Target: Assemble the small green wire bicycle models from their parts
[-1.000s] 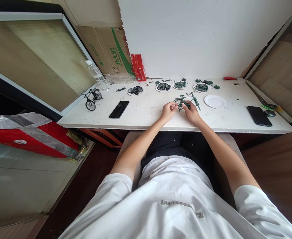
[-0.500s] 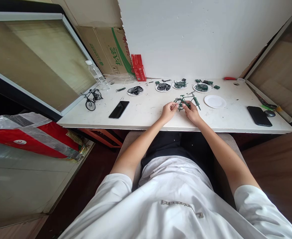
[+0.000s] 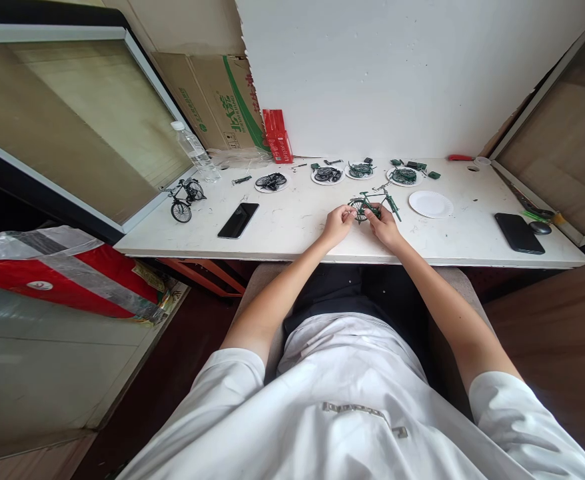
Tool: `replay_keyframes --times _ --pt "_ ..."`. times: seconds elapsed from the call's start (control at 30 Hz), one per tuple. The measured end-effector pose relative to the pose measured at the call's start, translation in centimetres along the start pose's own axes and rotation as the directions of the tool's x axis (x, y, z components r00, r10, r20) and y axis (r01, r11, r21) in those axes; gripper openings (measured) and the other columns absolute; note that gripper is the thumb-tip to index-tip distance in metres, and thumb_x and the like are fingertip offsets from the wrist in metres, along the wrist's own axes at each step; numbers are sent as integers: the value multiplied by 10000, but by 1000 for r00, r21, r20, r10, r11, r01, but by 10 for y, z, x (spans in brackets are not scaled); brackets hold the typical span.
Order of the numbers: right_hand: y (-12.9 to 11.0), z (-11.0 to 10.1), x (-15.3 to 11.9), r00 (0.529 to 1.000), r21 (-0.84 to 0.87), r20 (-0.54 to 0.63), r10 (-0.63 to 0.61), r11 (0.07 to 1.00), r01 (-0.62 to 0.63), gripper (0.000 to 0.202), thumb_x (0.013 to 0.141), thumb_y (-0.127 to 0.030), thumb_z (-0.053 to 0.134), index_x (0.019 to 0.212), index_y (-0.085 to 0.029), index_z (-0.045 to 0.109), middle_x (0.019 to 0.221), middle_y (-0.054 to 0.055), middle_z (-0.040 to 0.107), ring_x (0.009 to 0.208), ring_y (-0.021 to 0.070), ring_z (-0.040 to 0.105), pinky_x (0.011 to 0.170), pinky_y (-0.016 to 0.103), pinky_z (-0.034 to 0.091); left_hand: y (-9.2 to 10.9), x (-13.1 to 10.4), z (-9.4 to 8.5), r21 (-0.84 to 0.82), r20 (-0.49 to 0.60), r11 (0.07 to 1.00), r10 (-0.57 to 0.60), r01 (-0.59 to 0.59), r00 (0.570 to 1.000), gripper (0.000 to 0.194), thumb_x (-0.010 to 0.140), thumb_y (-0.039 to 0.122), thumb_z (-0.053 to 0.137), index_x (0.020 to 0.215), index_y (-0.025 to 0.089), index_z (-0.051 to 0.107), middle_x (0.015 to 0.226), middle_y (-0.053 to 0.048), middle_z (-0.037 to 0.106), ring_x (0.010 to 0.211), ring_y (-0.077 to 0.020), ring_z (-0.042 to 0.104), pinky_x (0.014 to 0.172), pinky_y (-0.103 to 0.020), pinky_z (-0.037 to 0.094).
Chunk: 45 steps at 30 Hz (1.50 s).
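I take my bearings from the red carton (image 3: 278, 141) at the back of the bench (image 3: 292, 227). Just left of it, my remote feed gives me a brown cardboard box (image 3: 215, 103) with a green stripe, and farther left a clear bottle (image 3: 195, 152) with a white cap. In front of the carton and to its left I see a phone (image 3: 238, 221), screen dark; well apart on that side, below bench level, a red and grey bag (image 3: 80, 272). Right of the carton I have a tall white board (image 3: 397, 73) and, far off, a black slab (image 3: 520, 233) beside a rounded black object (image 3: 540, 228)
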State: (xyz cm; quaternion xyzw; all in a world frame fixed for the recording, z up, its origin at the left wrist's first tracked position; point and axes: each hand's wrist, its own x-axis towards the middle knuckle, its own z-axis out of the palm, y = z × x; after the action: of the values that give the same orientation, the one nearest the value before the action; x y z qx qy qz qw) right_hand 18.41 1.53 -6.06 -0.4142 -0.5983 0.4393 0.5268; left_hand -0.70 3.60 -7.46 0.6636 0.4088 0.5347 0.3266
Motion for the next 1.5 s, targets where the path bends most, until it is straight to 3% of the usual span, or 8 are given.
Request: replay_keyframes --times 0.6,0.9,1.17,1.27,1.33,1.4,1.5 --pt "1 0 1 1000 -21 0 6 1000 -6 548 911 -732 801 1138 -265 626 607 -76 420 571 160 423 519 289 392 0 -1 -1 21 15 999 -24 24 1000 154 1002 333 726 966 183 731 682 21 525 640 -148 463 651 -280 364" --pt "-9 1 -4 1000 -26 20 18 1000 -17 543 903 -734 815 1105 -272 611 604 -75 419 541 151 384 484 294 340 2 -1 -2 69 25 997 -23 21 999 182 994 375 724 936 202 717 675 17 535 641 -160 467 656 -288 365" --pt "-11 3 -3 1000 -17 12 25 1000 -24 595 878 -803 789 1083 -280 594 593 -81 381 531 148 338 474 300 287 6 -2 -2 32 -21 999 30 -29 999 141 1000 339 741 1012 220 664 689 54 428 656 -150 448 697 -281 389" --pt "-11 2 -3 999 1 26 35 999 -35 675 833 -865 785 1095 -278 579 598 -90 380 520 139 322 469 296 266 8 -2 -3 12 -106 1000 9 -8 994 221 984 319 787 1060 234 599 751 55 470 694 -139 495 750 -269 437" --pt "-11 1 -2 998 25 40 44 999 -45 716 800 -895 790 1089 -281 561 611 -95 379 515 130 311 468 293 254 8 -1 -3 12 -153 1000 -15 18 988 246 985 316 797 1095 231 595 857 15 575 741 -136 546 767 -269 465" --pt "-12 1 -2 997 52 45 56 997 -58 737 780 -909 795 1081 -287 539 625 -98 373 513 124 302 467 291 236 7 0 -2 4 -185 999 -47 49 982 278 994 346 793 1174 225 619 1067 -65 684 808 -144 603 750 -271 490" --pt "-15 2 -3 996 86 50 77 993 -81 758 756 -925 799 1059 -293 510 625 -106 339 509 119 278 467 289 199 5 2 -2 -67 -152 990 -137 128 979 411 1013 444 770 1334 229 629 1378 -150 692 778 -135 630 628 -271 488"
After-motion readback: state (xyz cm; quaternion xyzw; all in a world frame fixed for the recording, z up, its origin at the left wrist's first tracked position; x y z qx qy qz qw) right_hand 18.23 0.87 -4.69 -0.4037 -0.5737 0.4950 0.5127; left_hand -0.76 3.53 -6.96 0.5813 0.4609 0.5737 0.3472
